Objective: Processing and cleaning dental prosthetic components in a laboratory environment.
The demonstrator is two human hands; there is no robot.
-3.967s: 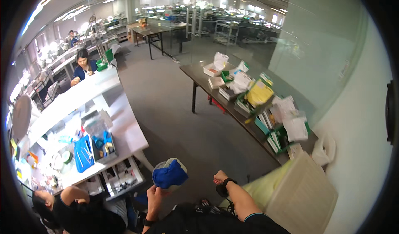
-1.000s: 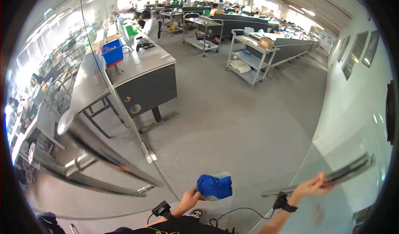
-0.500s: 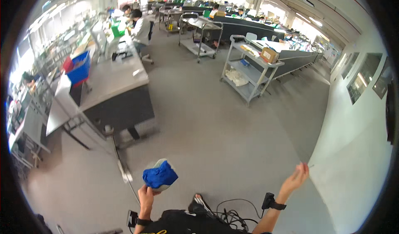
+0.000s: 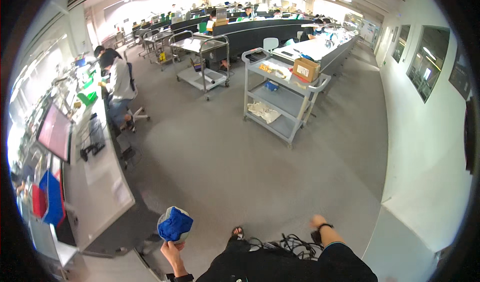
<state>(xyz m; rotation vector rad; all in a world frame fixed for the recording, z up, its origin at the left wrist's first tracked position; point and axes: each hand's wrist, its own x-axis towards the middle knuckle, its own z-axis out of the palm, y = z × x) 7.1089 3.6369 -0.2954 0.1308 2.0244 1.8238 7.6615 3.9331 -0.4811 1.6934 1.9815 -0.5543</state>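
Note:
My left hand is closed on the lower edge of a crumpled blue cloth with a pale, rounded piece around it. The frames do not show what the pale piece is. It is held up above the floor, in front of the near desk corner. My right hand is low on the right, out over the floor, with a black band at the wrist. Its fingers are smeared by motion, so their state and anything in them cannot be made out. Black cables hang in front of my body.
A grey three-tier trolley stands ahead, with a cardboard box on top. Beyond it is a metal cart. Along the left runs a desk with a monitor, a blue bin and a seated person. A white wall bounds the right.
The view has turned and moved forward, so the trolley looks nearer and the desk lies further left. My right hand has swung inward and down; the blue cloth stays in my left hand.

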